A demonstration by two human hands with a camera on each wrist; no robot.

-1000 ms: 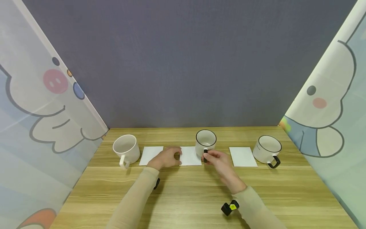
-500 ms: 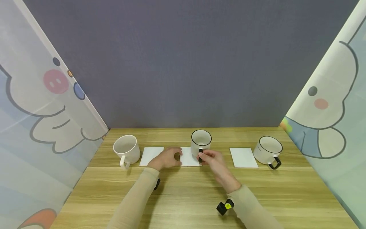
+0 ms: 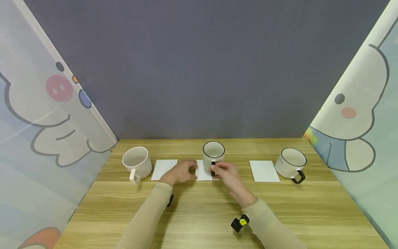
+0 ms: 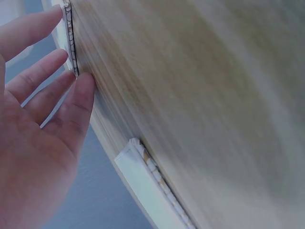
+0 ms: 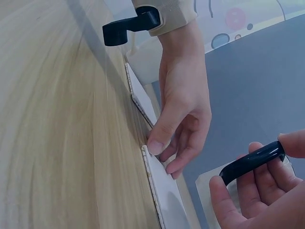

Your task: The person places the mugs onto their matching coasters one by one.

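Right fingers (image 5: pixel 224 202) pinch a mug handle (image 5: pixel 252 162); parted left fingers (image 4: pixel 38 76) perhaps touch a coaster (image 3: pixel 199 173).

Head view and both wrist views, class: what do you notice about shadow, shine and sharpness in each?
Head view: fairly even light, a soft shadow beside the left sleeve, pale sheen on the near table; left wrist view: table grain soft and smeared; right wrist view: bright highlight on the black handle, dark shadow band across the table.
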